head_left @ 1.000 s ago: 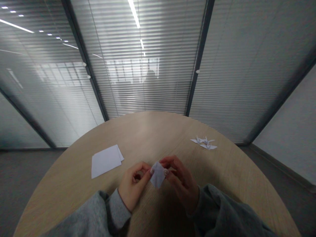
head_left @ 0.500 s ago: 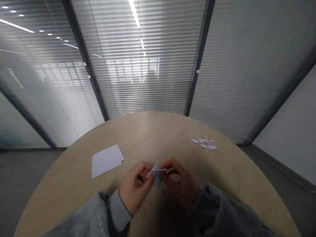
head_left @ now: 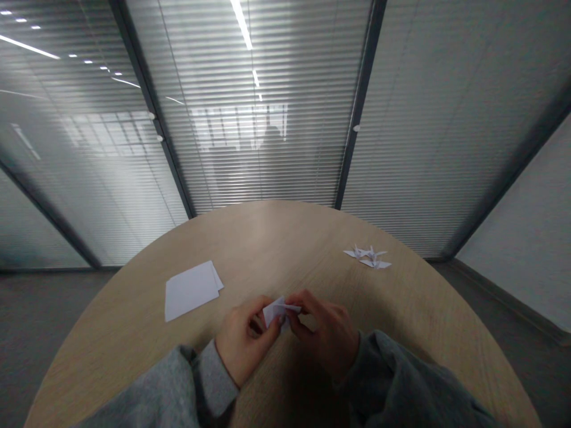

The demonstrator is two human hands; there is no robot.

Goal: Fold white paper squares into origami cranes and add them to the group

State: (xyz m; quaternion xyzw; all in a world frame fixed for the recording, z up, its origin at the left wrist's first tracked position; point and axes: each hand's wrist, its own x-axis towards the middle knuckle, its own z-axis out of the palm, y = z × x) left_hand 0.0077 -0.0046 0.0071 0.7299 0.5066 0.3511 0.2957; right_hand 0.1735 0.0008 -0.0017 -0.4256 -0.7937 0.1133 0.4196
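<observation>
Between my two hands is a small piece of folded white paper (head_left: 273, 310), held just above the table near its front middle. My left hand (head_left: 244, 340) pinches its left part between thumb and fingers. On the other side, my right hand (head_left: 328, 333) has thumb and forefinger closed on the right part. Some folds are hidden behind my fingertips. Farther off to the right, several white folded paper cranes (head_left: 368, 257) lie close together. White paper sheets (head_left: 193, 291) rest in a stack to the left of my left hand.
The round wooden table (head_left: 267, 238) has its curved far edge close to a glass partition with blinds (head_left: 267, 172). A white wall (head_left: 526, 238) stands at the right. Grey floor (head_left: 44, 321) shows beyond the table's left edge.
The folded paper has turned, so a broader flat face now shows on its left side. My right fingers have shifted slightly left along it. The sheets and cranes lie where they were.
</observation>
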